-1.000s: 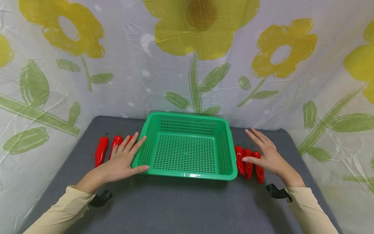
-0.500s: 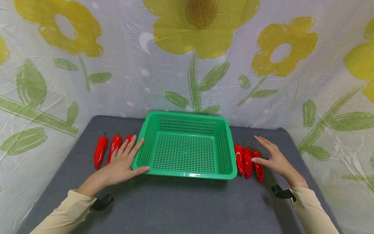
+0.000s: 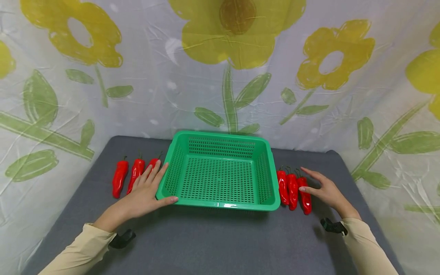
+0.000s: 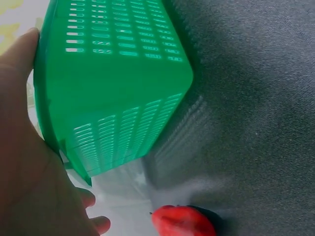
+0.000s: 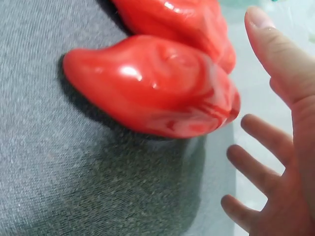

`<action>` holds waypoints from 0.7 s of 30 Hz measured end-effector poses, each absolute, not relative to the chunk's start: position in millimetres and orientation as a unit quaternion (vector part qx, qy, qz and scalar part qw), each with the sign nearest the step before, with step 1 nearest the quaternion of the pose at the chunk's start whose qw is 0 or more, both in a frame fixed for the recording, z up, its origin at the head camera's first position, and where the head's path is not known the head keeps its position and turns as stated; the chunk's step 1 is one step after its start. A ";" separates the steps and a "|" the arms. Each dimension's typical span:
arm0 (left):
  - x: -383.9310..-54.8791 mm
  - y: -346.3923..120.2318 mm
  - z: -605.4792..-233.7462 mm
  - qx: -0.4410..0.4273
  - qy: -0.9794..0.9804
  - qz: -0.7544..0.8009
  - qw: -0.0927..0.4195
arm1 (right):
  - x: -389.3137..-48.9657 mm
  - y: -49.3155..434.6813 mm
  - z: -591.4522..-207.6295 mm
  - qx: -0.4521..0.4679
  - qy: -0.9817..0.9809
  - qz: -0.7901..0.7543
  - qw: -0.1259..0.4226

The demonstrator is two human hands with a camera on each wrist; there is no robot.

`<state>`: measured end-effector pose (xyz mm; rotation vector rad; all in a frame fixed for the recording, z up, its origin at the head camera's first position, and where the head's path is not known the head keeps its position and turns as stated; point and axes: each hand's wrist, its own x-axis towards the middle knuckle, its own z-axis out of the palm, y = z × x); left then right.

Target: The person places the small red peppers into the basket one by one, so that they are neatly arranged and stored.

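Note:
A green perforated plastic basket (image 3: 220,206) stands in the middle of the table with nothing in it. My left hand (image 3: 142,194) is at its front left corner, fingers spread, the thumb along the rim; in the left wrist view the thumb (image 4: 22,51) lies by the basket's edge. Three red chili peppers lie to the left, the nearest pepper (image 3: 153,163) partly behind that hand's fingers. On the right lie three more, and my right hand (image 3: 326,191) hovers beside the outermost pepper (image 3: 305,196). In the right wrist view its fingers (image 5: 266,137) stay apart from that pepper (image 5: 152,88).
Grey cloth covers the table (image 3: 220,244). Behind and at both sides hangs a white curtain (image 3: 154,76) with yellow flowers. The right-hand peppers lie close against the basket's right side.
My right hand has moved right and lower, from above the right-hand peppers to beside the outermost one. My left hand has shifted only slightly, lower at the basket's corner. Basket and peppers stay put.

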<state>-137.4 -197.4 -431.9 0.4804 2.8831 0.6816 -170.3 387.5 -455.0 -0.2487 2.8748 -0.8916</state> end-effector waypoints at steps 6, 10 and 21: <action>-137.2 -196.6 -428.4 0.161 0.957 0.227 0.076 | -173.3 392.8 -464.3 -0.082 0.949 -0.296 0.067; -138.0 -196.7 -428.3 0.163 0.957 0.228 0.078 | -175.2 395.4 -468.5 -0.086 0.948 -0.298 0.069; -140.7 -197.9 -432.4 0.163 0.955 0.236 0.081 | -184.1 399.5 -466.9 -0.081 0.943 -0.303 0.110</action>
